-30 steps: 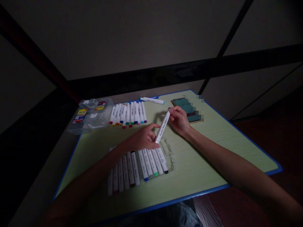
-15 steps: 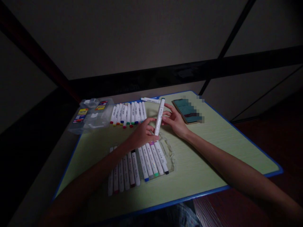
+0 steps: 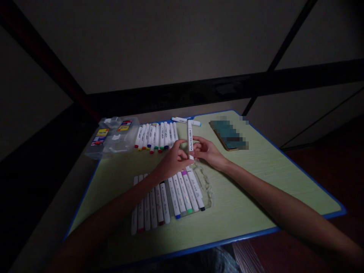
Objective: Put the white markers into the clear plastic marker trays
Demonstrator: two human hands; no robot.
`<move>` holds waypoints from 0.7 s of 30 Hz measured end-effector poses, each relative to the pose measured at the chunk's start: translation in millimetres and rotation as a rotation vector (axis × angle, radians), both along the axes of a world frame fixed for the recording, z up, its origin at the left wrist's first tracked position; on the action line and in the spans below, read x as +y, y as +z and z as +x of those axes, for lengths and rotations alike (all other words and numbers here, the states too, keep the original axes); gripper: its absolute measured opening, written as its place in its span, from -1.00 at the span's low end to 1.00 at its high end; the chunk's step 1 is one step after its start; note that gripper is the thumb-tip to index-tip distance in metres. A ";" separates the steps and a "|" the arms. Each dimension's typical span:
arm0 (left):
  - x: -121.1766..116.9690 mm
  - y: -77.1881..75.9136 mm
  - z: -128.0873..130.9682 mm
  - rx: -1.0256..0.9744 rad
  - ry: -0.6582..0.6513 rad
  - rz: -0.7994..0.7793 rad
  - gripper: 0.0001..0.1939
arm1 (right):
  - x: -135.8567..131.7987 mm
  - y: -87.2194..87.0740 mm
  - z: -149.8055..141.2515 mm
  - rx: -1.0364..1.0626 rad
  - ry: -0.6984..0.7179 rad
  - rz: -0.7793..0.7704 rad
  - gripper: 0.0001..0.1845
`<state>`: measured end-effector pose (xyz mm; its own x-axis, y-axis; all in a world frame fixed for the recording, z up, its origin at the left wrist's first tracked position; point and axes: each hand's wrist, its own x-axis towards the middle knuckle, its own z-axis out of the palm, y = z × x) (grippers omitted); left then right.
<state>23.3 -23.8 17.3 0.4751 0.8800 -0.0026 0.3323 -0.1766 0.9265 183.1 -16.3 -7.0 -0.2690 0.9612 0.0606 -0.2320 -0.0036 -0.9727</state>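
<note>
A white marker pen (image 3: pixel 190 136) stands nearly upright between my two hands, over the middle of the table. My left hand (image 3: pixel 174 161) has its thumb and fingers closed at the marker's lower end. From the other side, my right hand (image 3: pixel 209 153) pinches the marker's lower half between thumb and fingers. Just below the hands, several white markers (image 3: pixel 184 193) lie side by side in a clear plastic tray (image 3: pixel 209 189). To their left is another row of white markers (image 3: pixel 153 208), partly covered by my left forearm.
Behind my left hand lies a row of white markers with coloured caps (image 3: pixel 156 136). A clear plastic case (image 3: pixel 113 138) with labels is at the left edge. Further back are a loose marker (image 3: pixel 182 120) and, at right, a phone-like object (image 3: pixel 227 134), blurred out. The pale green table (image 3: pixel 250 189) has a blue rim.
The marker has gone from leaning right to nearly upright and sits slightly lower. My right hand has come down and its fingers have closed in on the marker.
</note>
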 end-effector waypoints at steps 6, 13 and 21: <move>2.6 -9.5 -1.6 0.121 -0.009 0.149 -0.64 | 3.2 3.2 6.6 -0.101 0.009 -0.151 -0.38; -0.5 -11.7 -3.5 0.338 -0.030 0.278 -0.84 | 14.7 5.1 6.3 -0.205 -0.043 -0.216 -0.53; -12.6 -2.8 0.4 0.604 -0.043 0.410 -0.94 | 54.2 13.9 -3.4 -0.339 -0.051 -0.216 -0.67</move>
<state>23.7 -36.3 14.5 0.5294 0.8469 0.0502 0.7495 -0.4946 0.4401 179.7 37.9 6.9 -0.1910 0.9547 -0.2280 0.0972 -0.2128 -0.9723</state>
